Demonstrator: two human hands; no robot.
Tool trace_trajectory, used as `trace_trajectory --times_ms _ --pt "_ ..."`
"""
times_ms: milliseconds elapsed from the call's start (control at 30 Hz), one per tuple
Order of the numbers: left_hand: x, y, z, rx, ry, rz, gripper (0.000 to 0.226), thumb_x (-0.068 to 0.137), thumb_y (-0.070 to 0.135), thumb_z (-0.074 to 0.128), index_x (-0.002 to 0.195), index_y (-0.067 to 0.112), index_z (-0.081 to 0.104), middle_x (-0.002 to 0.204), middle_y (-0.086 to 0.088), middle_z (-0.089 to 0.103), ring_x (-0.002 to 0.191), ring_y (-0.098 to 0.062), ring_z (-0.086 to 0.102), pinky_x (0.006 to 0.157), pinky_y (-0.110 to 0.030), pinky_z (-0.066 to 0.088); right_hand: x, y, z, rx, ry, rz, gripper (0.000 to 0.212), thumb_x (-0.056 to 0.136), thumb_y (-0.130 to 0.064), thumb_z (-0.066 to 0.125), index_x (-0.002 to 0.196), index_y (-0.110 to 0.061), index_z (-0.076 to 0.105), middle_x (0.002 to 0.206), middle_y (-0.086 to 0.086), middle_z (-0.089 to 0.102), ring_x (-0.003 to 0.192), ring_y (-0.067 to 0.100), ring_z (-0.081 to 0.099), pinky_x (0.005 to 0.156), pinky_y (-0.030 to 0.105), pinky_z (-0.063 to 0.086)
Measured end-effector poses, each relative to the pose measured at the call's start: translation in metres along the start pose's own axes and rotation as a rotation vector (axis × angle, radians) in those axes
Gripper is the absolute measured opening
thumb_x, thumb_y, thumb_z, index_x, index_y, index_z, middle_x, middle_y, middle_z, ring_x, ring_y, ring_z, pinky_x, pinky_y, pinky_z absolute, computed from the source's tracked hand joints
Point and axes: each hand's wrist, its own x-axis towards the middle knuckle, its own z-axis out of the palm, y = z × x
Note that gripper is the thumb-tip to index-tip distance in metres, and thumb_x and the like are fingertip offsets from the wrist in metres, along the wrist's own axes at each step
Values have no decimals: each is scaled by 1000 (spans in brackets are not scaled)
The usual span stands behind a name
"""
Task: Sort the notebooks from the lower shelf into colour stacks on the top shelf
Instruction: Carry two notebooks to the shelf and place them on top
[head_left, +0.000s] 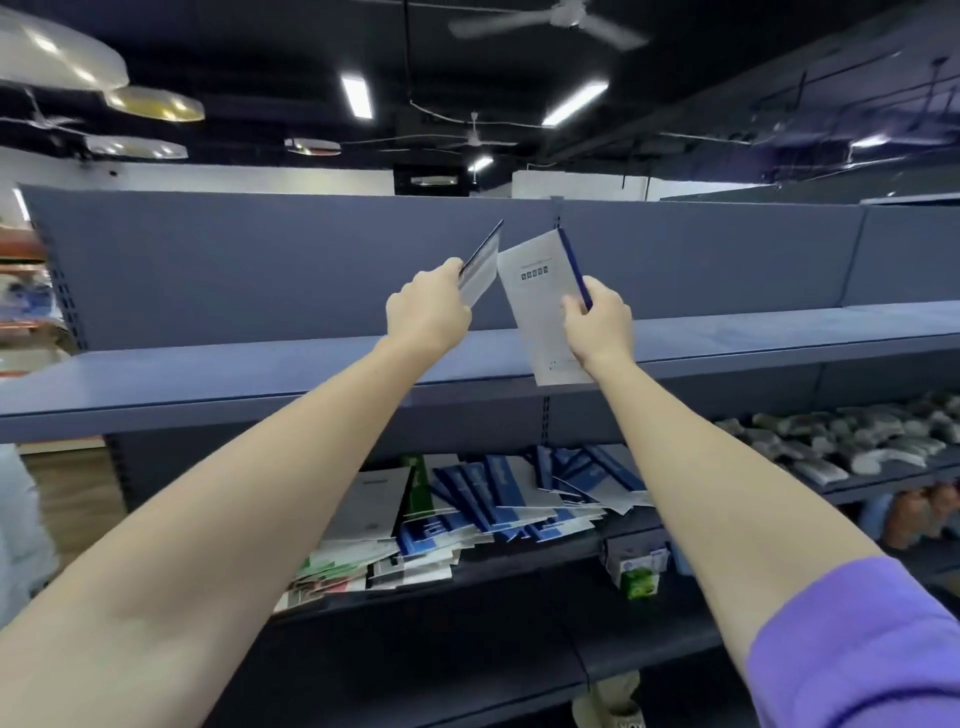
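My left hand (428, 306) grips a thin blue-and-white notebook (480, 265), held edge-on above the top shelf (208, 374). My right hand (597, 322) holds a grey notebook with a blue spine (540, 296), its back cover facing me, upright over the same shelf. The two notebooks nearly meet in the air. A jumbled heap of blue, grey and green notebooks (467, 509) lies on the lower shelf (519, 566) between my forearms.
The blue back panel (260, 260) rises behind the top shelf. Grey packaged goods (841, 441) fill the lower shelf at right. A small green-and-white carton (639, 571) hangs at the lower shelf's front edge. Shop floor and another rack show at far left.
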Motion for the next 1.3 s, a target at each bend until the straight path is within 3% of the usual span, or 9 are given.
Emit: trace_trajectory --times_ms 200,367,533,733,900,967,1033,1200,1300 --pt "38 -40 25 156 17 5 33 81 -3 44 108 16 46 82 -7 56 71 -32 49 55 -33 26 47 -10 32 -164 -5 -115 16 96 -16 43 95 -21 58 87 2 66 81 32 56 66 38 46" --pt "70 -56 54 306 -45 7 36 84 -1 47 116 16 47 83 -6 53 73 -32 50 63 -33 31 92 -1 60 -382 -84 -283 26 96 -10 44 111 -25 59 88 3 61 79 31 53 63 33 38" --pt "99 -63 84 440 -186 15 31 87 1 45 114 16 49 93 -6 52 81 -32 50 70 -34 33 126 26 94 -582 -235 -341 28 89 -2 48 102 -24 60 93 6 66 81 31 53 62 32 34" --pt "119 -54 117 394 -382 -30 15 88 10 46 97 19 54 102 -6 59 88 -32 52 76 -34 35 155 63 105 -645 -497 -271 30 85 -2 46 99 -22 65 98 6 64 88 31 54 69 32 36" --pt "140 -43 145 348 -619 -151 19 89 32 63 101 17 63 115 -8 63 104 -33 57 86 -36 46 171 72 116 -712 -655 -343 30 83 -5 45 98 -22 65 96 4 61 92 32 56 73 34 36" --pt "146 -40 150 317 -682 -173 34 90 47 64 89 14 58 113 -11 64 101 -33 60 83 -36 47 175 70 120 -762 -668 -391 30 85 -4 45 99 -22 65 95 3 59 92 31 54 76 35 34" --pt "150 -36 150 210 -758 -256 42 92 56 57 96 14 60 111 -12 63 94 -33 64 82 -38 56 177 66 125 -853 -610 -461 30 87 -3 45 102 -21 62 98 3 57 88 30 52 78 34 33" --pt "158 -42 151 -11 -839 -281 26 103 39 47 109 21 65 120 -10 59 86 -27 61 74 -35 56 186 57 131 -1060 -454 -564 25 82 2 55 93 -20 55 79 -1 49 78 26 51 73 31 32" --pt "160 -57 157 -26 -844 -206 25 97 25 50 107 28 74 121 3 60 105 -24 58 91 -36 50 188 60 134 -1143 -501 -539 18 85 -4 55 92 -20 55 87 -1 58 81 24 56 79 30 37"
